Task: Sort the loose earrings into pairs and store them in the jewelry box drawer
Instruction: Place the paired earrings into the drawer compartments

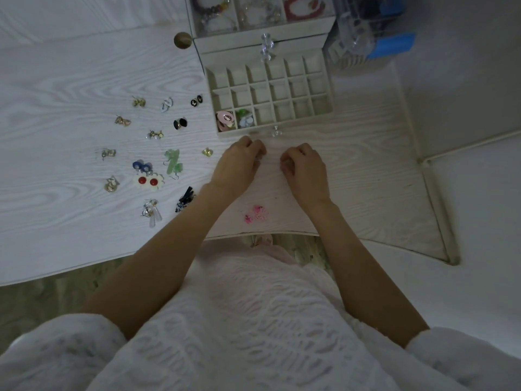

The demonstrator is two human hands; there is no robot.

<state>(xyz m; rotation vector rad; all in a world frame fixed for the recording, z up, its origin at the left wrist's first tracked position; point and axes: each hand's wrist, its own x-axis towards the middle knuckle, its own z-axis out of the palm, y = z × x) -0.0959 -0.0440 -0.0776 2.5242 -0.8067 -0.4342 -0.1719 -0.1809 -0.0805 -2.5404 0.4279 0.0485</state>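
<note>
Nearest, a white knit garment (pixel 253 320), forearms reaching out over the white table (pixel 70 80). Left hand (pixel 236 165) and right hand (pixel 306 170) curled, knuckles up, just short of the open jewelry box drawer (pixel 270 88); whether either pinches something tiny, cannot tell. Two near-left compartments filled, pink earrings (pixel 225 119) beside green ones (pixel 244 117). Loose earrings scattered left: red-centred flower pair (pixel 148 182), green drops (pixel 172 162); pink pair (pixel 257 214) near the edge. Probably light, small, slippery, hooks easily bent; best pinched by the body, not the wire.
</note>
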